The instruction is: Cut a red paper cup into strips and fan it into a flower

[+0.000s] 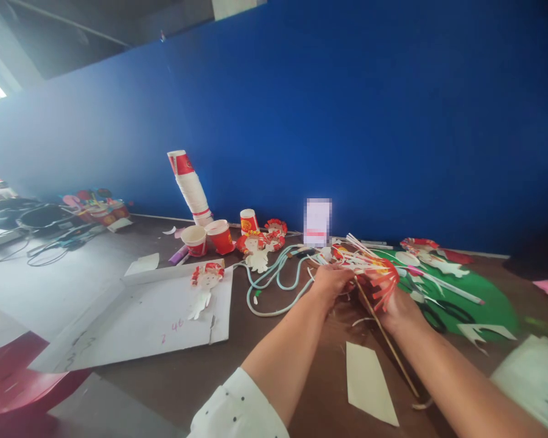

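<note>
A red-and-white paper cup cut into strips [381,277] fans out between my two hands. My left hand [333,283] is closed on its near left side, the fingers pinched together. My right hand [391,307] curls round its right side, with some fingers hidden behind the strips. A thin wooden stick [386,331] slants from beside my left fingertips down toward the lower right; whether it is gripped or leaning, I cannot tell. Under it lies a cream piece of paper [369,380]. Scissors [442,310] rest on a green round sheet [493,304] to the right.
Looped pale cord [274,313] lies left of my hands. Paper cut-out figures [256,252] stand behind it. A white board [141,328] holds another figure [206,283]. Farther back are a leaning cup stack [192,188] and red cups [220,237]. A blue partition [347,121] borders the table.
</note>
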Motion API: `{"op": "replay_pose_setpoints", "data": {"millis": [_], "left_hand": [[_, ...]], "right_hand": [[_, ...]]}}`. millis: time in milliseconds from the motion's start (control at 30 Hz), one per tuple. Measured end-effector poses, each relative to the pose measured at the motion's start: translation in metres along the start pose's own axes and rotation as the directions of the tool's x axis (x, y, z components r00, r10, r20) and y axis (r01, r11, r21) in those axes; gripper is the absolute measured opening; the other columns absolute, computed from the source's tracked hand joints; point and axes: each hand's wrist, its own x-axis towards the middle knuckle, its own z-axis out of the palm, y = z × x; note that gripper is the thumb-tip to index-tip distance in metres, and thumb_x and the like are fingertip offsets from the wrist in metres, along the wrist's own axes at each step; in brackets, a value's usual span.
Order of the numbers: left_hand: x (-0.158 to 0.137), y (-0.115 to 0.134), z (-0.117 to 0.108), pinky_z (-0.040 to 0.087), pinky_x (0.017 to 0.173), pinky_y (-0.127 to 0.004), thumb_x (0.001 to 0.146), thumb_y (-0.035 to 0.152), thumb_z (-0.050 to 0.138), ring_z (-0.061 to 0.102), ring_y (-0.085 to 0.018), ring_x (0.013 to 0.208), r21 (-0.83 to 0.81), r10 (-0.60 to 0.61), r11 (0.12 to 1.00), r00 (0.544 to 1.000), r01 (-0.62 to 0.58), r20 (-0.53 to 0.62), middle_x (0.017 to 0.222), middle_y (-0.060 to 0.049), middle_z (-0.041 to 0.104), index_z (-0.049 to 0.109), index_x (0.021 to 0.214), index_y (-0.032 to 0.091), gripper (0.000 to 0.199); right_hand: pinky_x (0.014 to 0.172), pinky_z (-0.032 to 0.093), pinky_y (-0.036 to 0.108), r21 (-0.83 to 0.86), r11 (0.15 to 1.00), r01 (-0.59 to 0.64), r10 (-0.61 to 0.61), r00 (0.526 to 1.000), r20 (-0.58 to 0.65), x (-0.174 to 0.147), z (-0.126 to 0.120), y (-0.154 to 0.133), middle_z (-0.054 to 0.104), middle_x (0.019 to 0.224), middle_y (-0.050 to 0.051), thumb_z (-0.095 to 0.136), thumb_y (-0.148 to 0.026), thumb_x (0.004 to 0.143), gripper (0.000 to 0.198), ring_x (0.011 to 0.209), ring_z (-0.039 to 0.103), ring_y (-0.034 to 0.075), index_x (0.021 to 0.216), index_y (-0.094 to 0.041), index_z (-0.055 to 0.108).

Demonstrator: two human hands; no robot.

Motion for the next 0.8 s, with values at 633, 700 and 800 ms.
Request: {"op": "replay_pose_setpoints", "data": {"millis": [633, 700, 800], "left_hand": [[-0.009, 0.007, -0.005, 0.038, 0.043, -0.017, 0.065, 0.019, 0.07, 0.045, -0.005, 0.042, 0.073, -0.011, 0.997, 0.994, 0.003, 0.107, 0.05, 0.002, 0.052, 0.06, 0.063, 0.012, 0.012], [-0.01, 0.009, -0.005, 0.038, 0.043, -0.018, 0.066, 0.019, 0.07, 0.044, -0.005, 0.041, 0.087, -0.039, 0.996, 0.994, 0.03, 0.106, 0.049, 0.002, 0.052, 0.059, 0.064, 0.013, 0.013], [-0.013, 0.014, -0.003, 0.043, 0.048, -0.018, 0.067, 0.015, 0.069, 0.05, -0.006, 0.046, 0.059, -0.073, 0.996, 0.99, 0.066, 0.123, 0.054, 0.0, 0.056, 0.058, 0.063, 0.013, 0.011]], "right_hand": [[0.039, 0.048, 0.023, 0.097, 0.995, -0.036, 0.043, 0.997, -0.069, -0.004, -0.001, 0.001, 0.068, 0.056, -0.001, 0.069, -0.02, 0.067, 0.007, 0.045, 0.061, 0.014, 0.07, -0.023, 0.063], [0.04, 0.05, 0.023, 0.093, 0.995, -0.03, 0.036, 0.997, -0.062, -0.004, -0.001, 0.002, 0.069, 0.058, -0.001, 0.068, -0.02, 0.067, 0.007, 0.047, 0.062, 0.015, 0.07, -0.023, 0.064], [0.041, 0.05, 0.023, 0.08, 0.997, -0.011, 0.016, 0.998, -0.062, -0.002, -0.002, 0.003, 0.068, 0.056, -0.002, 0.068, -0.02, 0.066, 0.007, 0.047, 0.062, 0.015, 0.07, -0.023, 0.063]]}}
